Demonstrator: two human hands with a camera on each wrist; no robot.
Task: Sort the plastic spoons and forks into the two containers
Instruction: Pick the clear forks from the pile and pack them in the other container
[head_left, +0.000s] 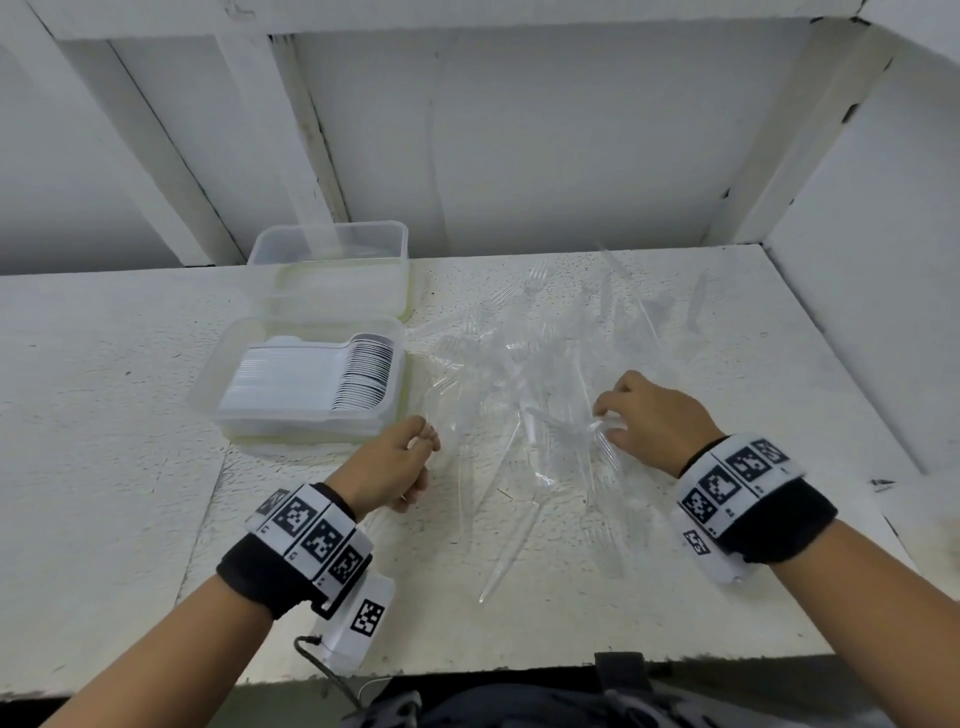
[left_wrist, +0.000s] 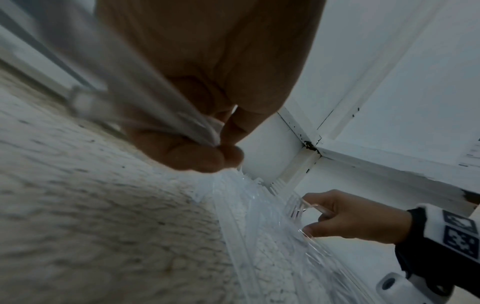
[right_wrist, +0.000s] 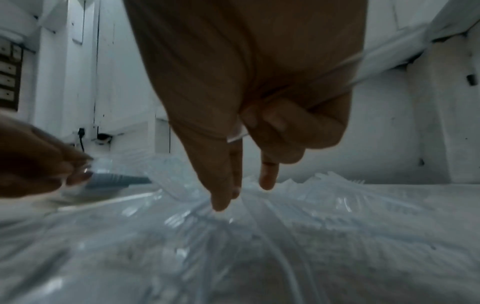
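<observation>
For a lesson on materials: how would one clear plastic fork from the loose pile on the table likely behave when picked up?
Probably very light: the right hand lifts a clear fork with a fingertip pinch. Likely stiff rather than floppy, since its tines stand straight. It may snag neighbours, because the pile lies criss-crossed and overlapping.

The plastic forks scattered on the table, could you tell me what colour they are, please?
The scattered plastic forks are clear and colourless, best seen in the head view.
</observation>
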